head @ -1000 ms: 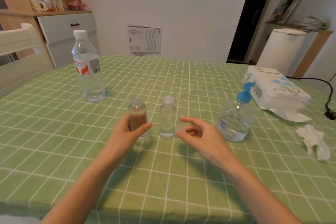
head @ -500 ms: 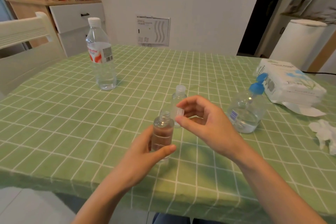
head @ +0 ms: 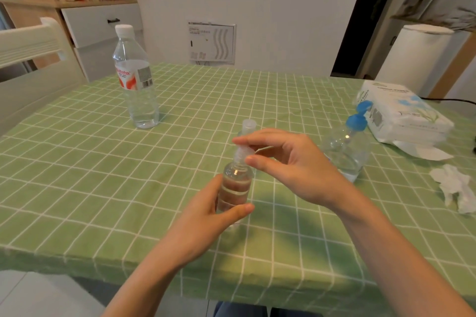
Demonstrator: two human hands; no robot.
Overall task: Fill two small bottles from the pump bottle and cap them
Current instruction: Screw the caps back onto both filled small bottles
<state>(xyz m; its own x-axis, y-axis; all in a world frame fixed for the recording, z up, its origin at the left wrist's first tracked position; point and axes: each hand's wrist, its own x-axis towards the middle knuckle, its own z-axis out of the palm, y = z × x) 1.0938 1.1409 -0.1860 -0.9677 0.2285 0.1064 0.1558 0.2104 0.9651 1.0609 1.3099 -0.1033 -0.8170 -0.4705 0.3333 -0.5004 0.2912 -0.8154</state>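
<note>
My left hand (head: 206, 216) grips a small clear bottle (head: 235, 184) holding liquid, lifted above the green checked tablecloth. A clear cap (head: 242, 153) sits on that bottle's neck, pinched between the thumb and fingers of my right hand (head: 291, 165). A second small bottle (head: 248, 125) with its cap on stands just behind, mostly hidden by my right hand. The pump bottle (head: 346, 149), clear with a blue pump head, stands to the right on the table.
A tall water bottle (head: 136, 80) stands at the back left. A white tissue pack (head: 401, 113) lies at the right, with crumpled tissue (head: 458, 189) nearer the edge. The table's front edge (head: 180, 270) runs close below my hands. A chair (head: 28, 44) stands at the left.
My left hand lifted the small bottle off the table and brought it nearer. My right hand carried the cap over and set it on the bottle's neck.
</note>
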